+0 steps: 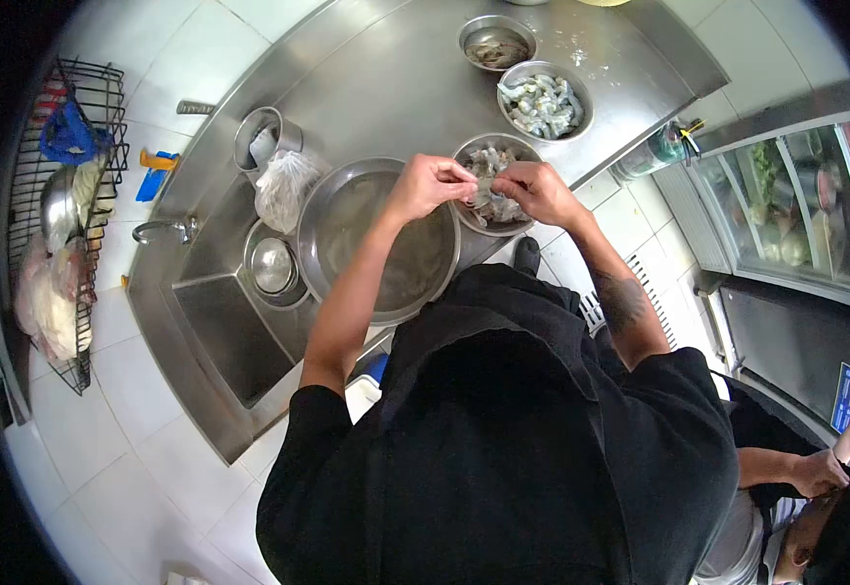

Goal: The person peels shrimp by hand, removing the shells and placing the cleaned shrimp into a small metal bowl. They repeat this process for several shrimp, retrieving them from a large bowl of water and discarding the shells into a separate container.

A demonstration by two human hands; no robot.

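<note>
Both hands meet above the near rim of a steel bowl of shrimp and shells (495, 208). A small greyish shrimp (484, 188) shows between my left hand (433, 185) and my right hand (535, 192), with the fingertips of each closed on it. To the left lies a large steel basin (347, 229) of cloudy water, partly under my left forearm. Beyond the hands stands a bowl of pale peeled shrimp (545, 102), and behind it a smaller bowl with darker shrimp in liquid (496, 47).
A sink (233, 336) with a tap (176, 230), a steel pot (267, 136) and a plastic bag (284, 190) are at left. A wire rack (79, 214) hangs on the wall. At right are a glass-door fridge (805, 200) and another person (795, 487).
</note>
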